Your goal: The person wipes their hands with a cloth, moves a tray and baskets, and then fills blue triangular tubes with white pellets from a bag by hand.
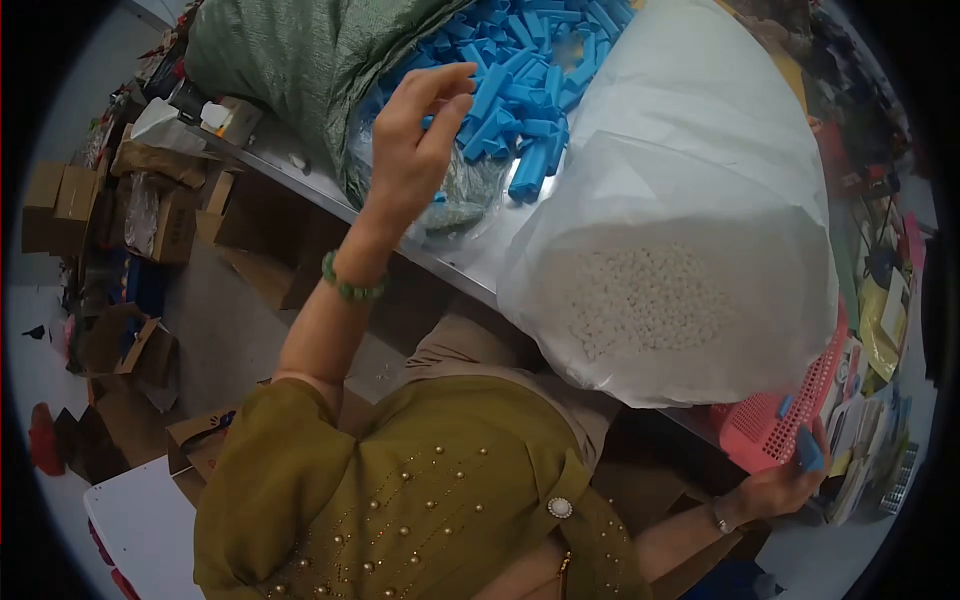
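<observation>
My left hand [415, 135], with a green bead bracelet [353, 282] at its wrist, is raised over the near edge of a heap of blue plastic pieces [520, 85]. Its thumb and index finger are bent and apart, and I see nothing between them. At the lower right, my right hand [785, 487] grips a blue plastic piece [808, 448] beside a pink basket [745, 430]. Another small blue piece [785, 406] shows at the basket. An open white bag [690, 190] of small white pellets [650, 305] lies between my hands.
A green woven sack [280, 80] stands behind the heap on the table [465, 278]. Cardboard boxes [265, 235] crowd the floor at left. Papers and packets [870, 430] are stacked right of the basket. A white board [140, 525] is at lower left.
</observation>
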